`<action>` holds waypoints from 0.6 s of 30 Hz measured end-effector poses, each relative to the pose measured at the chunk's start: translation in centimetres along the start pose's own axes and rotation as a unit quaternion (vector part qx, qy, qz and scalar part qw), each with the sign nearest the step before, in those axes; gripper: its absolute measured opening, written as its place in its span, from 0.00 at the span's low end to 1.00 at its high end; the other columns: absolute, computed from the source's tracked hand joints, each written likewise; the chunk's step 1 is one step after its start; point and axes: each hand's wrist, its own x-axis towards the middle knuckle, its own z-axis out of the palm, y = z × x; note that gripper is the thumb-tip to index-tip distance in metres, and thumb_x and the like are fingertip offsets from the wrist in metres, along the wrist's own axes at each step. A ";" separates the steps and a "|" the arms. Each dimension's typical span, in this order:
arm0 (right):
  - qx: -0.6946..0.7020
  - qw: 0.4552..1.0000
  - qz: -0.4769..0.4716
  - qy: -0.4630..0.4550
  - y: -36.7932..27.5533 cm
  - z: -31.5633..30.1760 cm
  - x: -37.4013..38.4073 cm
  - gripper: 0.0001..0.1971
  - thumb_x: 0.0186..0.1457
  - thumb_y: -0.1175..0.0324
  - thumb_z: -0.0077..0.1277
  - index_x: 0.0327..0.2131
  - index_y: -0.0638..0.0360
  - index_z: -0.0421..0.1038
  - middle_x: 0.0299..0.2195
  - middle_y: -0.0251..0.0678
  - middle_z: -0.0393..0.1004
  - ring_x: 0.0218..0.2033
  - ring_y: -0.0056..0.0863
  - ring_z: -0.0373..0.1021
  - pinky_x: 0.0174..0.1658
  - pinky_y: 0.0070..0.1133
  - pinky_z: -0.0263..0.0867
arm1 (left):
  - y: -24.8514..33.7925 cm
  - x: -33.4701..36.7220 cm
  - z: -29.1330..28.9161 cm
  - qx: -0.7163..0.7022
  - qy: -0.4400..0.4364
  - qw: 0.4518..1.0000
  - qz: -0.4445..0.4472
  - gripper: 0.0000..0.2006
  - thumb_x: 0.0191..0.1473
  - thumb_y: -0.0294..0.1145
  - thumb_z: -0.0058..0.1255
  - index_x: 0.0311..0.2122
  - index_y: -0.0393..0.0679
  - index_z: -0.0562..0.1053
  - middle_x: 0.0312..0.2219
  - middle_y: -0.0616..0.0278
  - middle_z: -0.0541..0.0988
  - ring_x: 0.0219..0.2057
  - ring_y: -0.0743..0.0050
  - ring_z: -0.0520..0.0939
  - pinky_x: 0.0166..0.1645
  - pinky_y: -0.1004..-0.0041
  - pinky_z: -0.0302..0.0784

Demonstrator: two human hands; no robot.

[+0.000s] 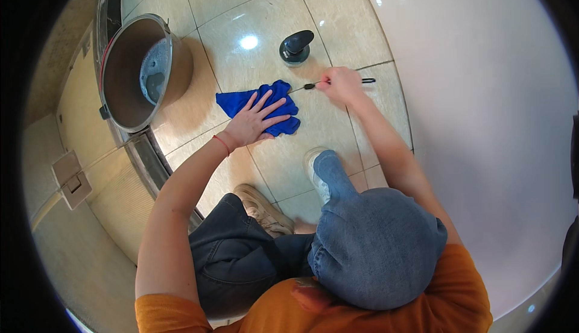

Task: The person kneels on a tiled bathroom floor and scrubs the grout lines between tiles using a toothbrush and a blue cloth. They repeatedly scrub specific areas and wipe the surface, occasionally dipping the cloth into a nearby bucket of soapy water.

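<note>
My left hand (248, 125) lies with its fingers spread on a crumpled blue cloth (280, 109), pressing it against the tiled floor. To the right, my right hand (341, 84) is closed around a thin tool (309, 86). A small black piece shows on its cloth side, and a black loop end sticks out past the hand; what kind of tool it is I cannot make out. Between and beyond the two hands stands a dark pump bottle (295, 48), upright on the tiles.
A large brown bucket (180, 68) with soapy water stands at the far left, beside a dark sill (151, 161). A smooth white wall or panel (476, 122) rises along the right. My shoes (263, 207) and bent knees (380, 242) are close below the hands.
</note>
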 end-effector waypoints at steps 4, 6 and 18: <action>0.028 0.996 0.082 -0.004 4.3 -2.2 -0.3 0.12 0.49 0.55 0.63 0.27 0.51 0.81 0.28 0.39 0.81 0.33 0.42 0.78 0.38 0.36 0.72 | -0.1 -0.5 0.1 -0.007 0.000 1.000 -0.013 0.37 0.56 0.60 0.53 0.70 0.70 0.59 0.74 0.64 0.48 0.74 0.45 0.46 0.74 0.43 0.43; 0.010 0.995 0.098 -0.022 3.8 -3.2 -0.2 0.11 0.51 0.55 0.63 0.27 0.51 0.82 0.28 0.40 0.81 0.34 0.42 0.79 0.37 0.37 0.72 | 0.0 -0.1 0.0 -0.007 0.000 1.000 -0.012 0.37 0.56 0.60 0.53 0.70 0.70 0.59 0.74 0.64 0.48 0.74 0.45 0.46 0.74 0.43 0.43; 0.140 0.966 0.188 0.112 5.3 -3.9 -1.4 0.16 0.53 0.52 0.62 0.30 0.56 0.82 0.26 0.38 0.81 0.29 0.37 0.78 0.35 0.31 0.70 | 0.8 3.4 0.1 -0.022 0.057 0.998 0.004 0.36 0.59 0.59 0.51 0.70 0.65 0.59 0.74 0.60 0.49 0.74 0.44 0.47 0.74 0.45 0.43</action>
